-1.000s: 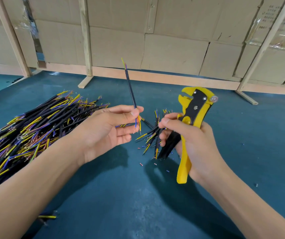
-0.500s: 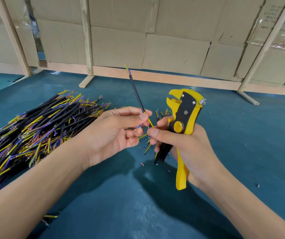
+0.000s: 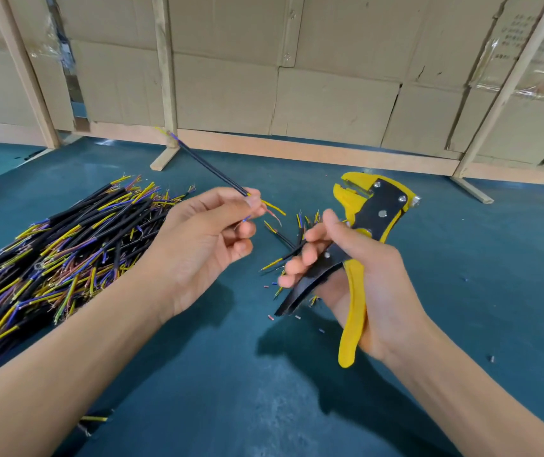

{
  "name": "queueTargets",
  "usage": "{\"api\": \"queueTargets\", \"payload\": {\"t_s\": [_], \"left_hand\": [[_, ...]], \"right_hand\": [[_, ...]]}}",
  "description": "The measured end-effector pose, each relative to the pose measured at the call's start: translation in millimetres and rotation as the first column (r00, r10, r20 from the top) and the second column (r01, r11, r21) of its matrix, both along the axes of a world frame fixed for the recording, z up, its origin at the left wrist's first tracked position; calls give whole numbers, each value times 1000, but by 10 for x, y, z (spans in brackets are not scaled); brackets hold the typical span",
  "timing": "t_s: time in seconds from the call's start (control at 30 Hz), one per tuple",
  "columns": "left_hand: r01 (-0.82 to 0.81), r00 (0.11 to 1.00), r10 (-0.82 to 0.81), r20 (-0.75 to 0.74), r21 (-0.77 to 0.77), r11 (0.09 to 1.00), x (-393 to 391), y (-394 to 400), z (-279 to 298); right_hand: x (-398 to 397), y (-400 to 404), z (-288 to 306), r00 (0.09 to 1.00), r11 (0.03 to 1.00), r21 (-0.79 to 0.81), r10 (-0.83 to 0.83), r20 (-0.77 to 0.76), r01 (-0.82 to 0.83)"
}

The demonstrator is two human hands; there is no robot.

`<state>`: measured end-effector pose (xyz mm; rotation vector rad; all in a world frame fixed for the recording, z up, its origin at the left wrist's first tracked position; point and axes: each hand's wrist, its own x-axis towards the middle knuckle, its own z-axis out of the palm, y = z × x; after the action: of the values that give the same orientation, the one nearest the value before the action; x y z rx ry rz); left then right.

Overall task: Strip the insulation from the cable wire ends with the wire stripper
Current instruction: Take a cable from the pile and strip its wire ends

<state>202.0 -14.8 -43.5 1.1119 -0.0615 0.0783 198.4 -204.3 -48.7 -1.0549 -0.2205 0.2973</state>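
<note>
Cable first: a thin black-sheathed cable (image 3: 213,168) with yellow and blue inner wires sits pinched between thumb and fingertips of my left hand (image 3: 208,240), just left of frame centre, its far end slanting toward the upper left and its near wires fanning out past the fingertips. One of those near wires looks bared to reddish copper, so I judge one strip done on this end and the yellow and blue wires yet to go, though the tips are too small to be sure.

My right hand (image 3: 359,275), right of centre, has its grip wrapped around the yellow-and-black wire stripper (image 3: 374,222), head up and apart from the cable, handles spread. The next move, as I read it, calls for bringing one unstripped wire end squarely into the stripper's head, then squeezing; too deep a seat would take off too much insulation.

A large heap of black cables with yellow and blue wire ends (image 3: 59,255) fills the left of the frame, and a smaller scatter of cable pieces (image 3: 292,239) lies at centre behind my right fingers. All of it rests on a dark teal table (image 3: 494,291) flecked with tiny offcuts. Along the top of the frame runs a wall of cardboard sheets (image 3: 330,103) braced by pale wooden posts (image 3: 165,70).
</note>
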Motion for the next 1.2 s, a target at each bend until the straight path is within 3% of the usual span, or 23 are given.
{"api": "queueTargets", "payload": {"t_s": [0.13,0.3,0.37,0.73,0.97,1.2], "left_hand": [[-71,997,72,35,-27,997,-4,8,8],[-119,985,116,126,18,993,-45,-52,27],[-125,977,118,178,28,992,-65,-62,38],[-144,956,150,253,-45,989,-119,-195,12],[-181,955,211,208,-154,971,-175,-317,6],[-218,960,234,154,-115,969,-278,-476,-59]], "right_hand": [[-77,16,24,971,972,20,236,-28,-236],[-128,24,46,906,892,-161,415,-78,-422],[-148,34,54,882,866,-165,463,-89,-472],[-122,31,-12,891,884,-130,453,2,-449],[-122,44,-48,892,892,-71,450,35,-447],[-126,65,-157,916,918,-74,395,74,-390]]}}
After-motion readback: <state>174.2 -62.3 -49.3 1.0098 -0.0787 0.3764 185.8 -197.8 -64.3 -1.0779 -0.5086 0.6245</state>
